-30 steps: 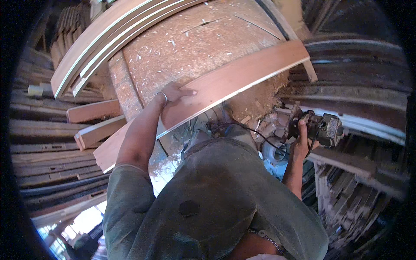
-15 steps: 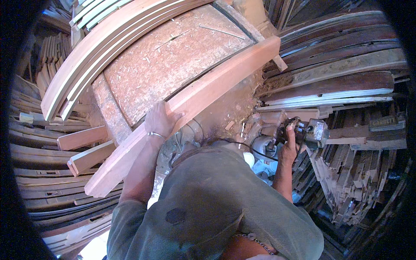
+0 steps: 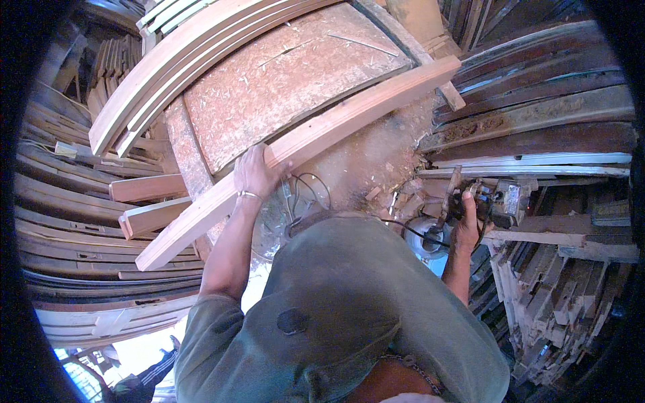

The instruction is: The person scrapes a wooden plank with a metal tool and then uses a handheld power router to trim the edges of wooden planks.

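Observation:
A long, squared wooden beam (image 3: 322,131) lies slantwise along the near edge of a workbench (image 3: 269,94), both its ends reaching past the bench top. My left hand (image 3: 255,173) grips it left of its middle, fingers over the top and thumb on the near side. Off to the right, away from the beam, my right hand (image 3: 465,225) is closed around a corded power tool that looks like an electric hand planer (image 3: 494,205). Its black cord runs back towards my body. My palm hides part of the tool's grip.
Several long pale boards (image 3: 201,64) lie along the bench's far left side. Two short timbers (image 3: 148,188) jut out at the left. Timber stacks (image 3: 537,87) crowd the right. Shavings litter bench and floor. At lower left shows a person's striped dark clothing (image 3: 151,376).
The view has shifted, and the beam looks slightly rolled, showing different faces. My left hand remains on it. My right hand still holds the planer out to the right.

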A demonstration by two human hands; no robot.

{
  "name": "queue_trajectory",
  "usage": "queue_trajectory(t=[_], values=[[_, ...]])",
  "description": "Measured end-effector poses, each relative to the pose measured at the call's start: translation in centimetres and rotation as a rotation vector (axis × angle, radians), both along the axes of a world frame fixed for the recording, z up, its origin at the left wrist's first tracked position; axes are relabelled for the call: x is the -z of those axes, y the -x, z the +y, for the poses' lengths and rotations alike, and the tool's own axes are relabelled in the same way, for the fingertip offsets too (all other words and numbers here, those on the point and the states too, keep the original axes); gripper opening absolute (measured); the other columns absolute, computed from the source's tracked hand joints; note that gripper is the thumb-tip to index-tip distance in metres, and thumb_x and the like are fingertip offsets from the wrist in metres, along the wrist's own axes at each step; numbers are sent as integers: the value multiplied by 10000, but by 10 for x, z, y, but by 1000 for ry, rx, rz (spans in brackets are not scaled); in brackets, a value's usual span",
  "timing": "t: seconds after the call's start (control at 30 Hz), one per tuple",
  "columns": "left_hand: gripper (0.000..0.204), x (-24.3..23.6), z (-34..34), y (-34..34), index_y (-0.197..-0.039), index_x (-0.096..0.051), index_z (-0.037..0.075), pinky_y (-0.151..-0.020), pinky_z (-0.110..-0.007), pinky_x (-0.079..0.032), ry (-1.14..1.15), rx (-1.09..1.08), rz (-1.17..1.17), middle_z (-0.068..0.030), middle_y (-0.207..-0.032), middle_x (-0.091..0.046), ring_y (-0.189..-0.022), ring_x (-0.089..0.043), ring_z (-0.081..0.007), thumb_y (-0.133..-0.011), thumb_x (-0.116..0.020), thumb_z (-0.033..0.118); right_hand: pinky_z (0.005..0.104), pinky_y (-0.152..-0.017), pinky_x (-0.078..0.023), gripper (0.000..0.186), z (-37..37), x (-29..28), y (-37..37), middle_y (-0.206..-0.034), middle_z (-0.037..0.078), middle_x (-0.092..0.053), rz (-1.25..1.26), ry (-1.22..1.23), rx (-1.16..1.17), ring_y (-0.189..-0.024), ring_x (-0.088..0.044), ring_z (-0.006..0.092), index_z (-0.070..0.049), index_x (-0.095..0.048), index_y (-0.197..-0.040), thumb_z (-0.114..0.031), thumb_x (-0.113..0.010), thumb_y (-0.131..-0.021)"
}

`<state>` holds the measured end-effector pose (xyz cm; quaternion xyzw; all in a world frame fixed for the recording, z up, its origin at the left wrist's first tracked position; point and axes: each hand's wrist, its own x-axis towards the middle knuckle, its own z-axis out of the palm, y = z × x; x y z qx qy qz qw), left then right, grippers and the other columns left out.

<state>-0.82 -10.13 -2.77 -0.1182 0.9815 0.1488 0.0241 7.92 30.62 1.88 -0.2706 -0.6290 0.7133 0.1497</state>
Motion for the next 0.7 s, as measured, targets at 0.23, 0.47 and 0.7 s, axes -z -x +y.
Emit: queue_trajectory(t=[0.23, 0.47, 0.7], values=[[763, 7, 13, 58, -1243, -588, 56, -978, -441, -463, 46, -30, 83, -169, -1182, -648, -1134, -596, -334, -729, -760, 593, 315, -963, -453, 443, 39, 16, -4, -1181, 71, -642, 43, -27, 59, -1051, -611, 171, 2, -638, -1206, -268, -737, -869], [753, 9, 17, 59, -1246, -572, 56, -992, -444, -436, 115, 13, 87, -161, -1186, -634, -1147, -584, -315, -760, -721, 611, 319, -977, -438, 456, 46, 4, -30, -1186, 67, -641, -97, -46, 18, -1070, -599, 164, 13, -635, -1224, -282, -712, -885], [636, 52, 34, 20, -1251, -543, 77, -983, -437, -400, 162, 86, 328, -108, -1199, -598, -1126, -557, -275, -775, -738, 452, 309, -899, -496, 371, 12, -16, -61, -1090, 66, -672, -106, -73, 72, -952, -641, 164, 10, -670, -1136, -239, -737, -870]])
